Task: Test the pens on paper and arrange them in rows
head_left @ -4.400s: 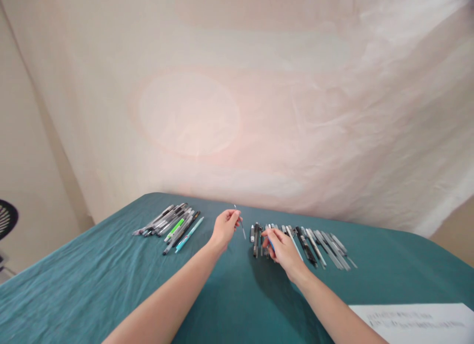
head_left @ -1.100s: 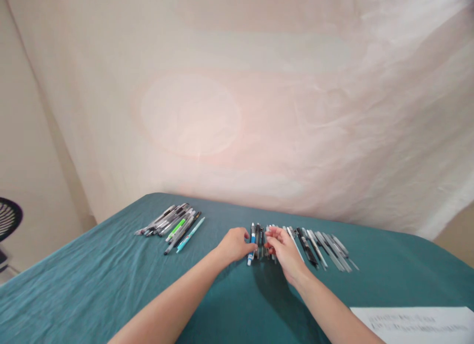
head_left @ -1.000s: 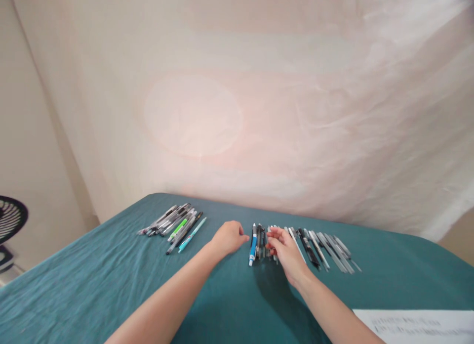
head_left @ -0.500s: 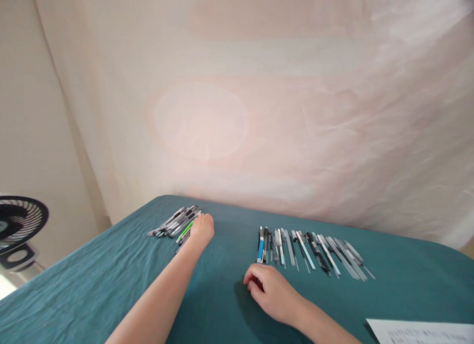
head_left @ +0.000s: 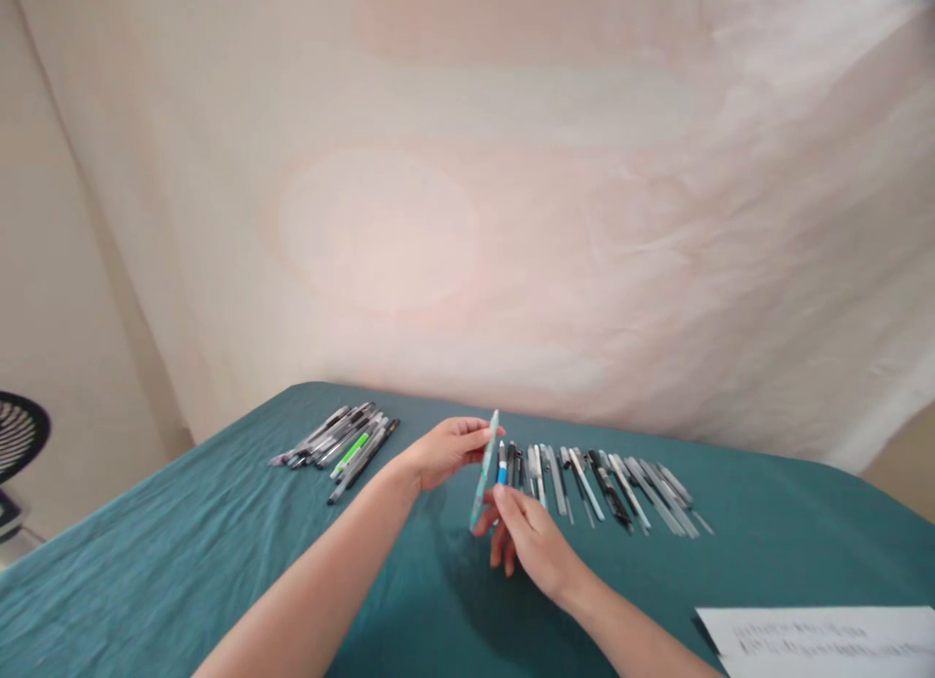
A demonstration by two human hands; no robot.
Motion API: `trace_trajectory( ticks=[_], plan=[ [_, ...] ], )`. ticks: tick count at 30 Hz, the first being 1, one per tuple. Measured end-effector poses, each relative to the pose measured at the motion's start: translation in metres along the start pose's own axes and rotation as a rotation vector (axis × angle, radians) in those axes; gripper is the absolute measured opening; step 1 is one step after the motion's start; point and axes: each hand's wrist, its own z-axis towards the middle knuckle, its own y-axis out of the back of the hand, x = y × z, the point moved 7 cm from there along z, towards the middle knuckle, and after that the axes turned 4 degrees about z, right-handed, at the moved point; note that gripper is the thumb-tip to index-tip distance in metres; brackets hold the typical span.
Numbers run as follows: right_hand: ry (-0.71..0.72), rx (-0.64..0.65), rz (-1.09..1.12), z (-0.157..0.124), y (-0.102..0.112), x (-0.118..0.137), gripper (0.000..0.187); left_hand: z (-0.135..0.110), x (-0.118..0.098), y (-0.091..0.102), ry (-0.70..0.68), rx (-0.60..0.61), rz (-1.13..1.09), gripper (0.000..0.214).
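Note:
My left hand pinches the upper part of a light teal pen, held upright above the teal tablecloth. My right hand reaches up from below and its fingertips touch the pen's lower end. Just behind them lies a row of pens and pen parts, with a blue-and-white pen at its left end. A heap of pens, one with a green barrel, lies to the left.
A white sheet of paper with printed lines lies at the table's near right corner. A pale cloth backdrop hangs behind the table. A black fan stands off the table's left edge.
My left hand went to the left heap, took the teal pen and brought it back to the middle. My right hand drew back from the row, then rose to meet the pen's lower end.

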Motion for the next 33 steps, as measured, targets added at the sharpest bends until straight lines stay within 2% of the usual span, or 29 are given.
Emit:
trace_trajectory(
  ticks=[3,7,12,15,20,24,33],
  plan=[
    [-0.019,-0.072,0.180,0.004,0.008,0.000,0.043,0.002,0.012,-0.015,0.006,-0.006,-0.182,0.029],
    [-0.030,-0.129,0.334,0.006,0.018,0.000,0.037,0.007,0.025,-0.017,-0.013,-0.048,-0.324,0.027],
    [-0.082,-0.046,0.588,0.009,0.022,0.000,0.033,0.007,0.025,-0.015,-0.026,-0.072,-0.445,0.029],
    [-0.121,-0.002,0.654,0.010,0.024,-0.001,0.035,0.004,0.020,-0.019,-0.033,-0.048,-0.479,0.029],
    [-0.154,-0.002,0.637,0.010,0.028,-0.003,0.039,0.001,0.015,-0.023,-0.063,-0.039,-0.482,0.031],
    [-0.128,0.000,0.587,0.012,0.029,-0.003,0.037,0.002,0.017,-0.021,-0.089,-0.050,-0.458,0.028],
    [-0.019,-0.115,0.277,0.015,0.046,0.001,0.042,0.003,0.021,-0.017,-0.141,-0.146,-0.446,0.028]
  ],
)
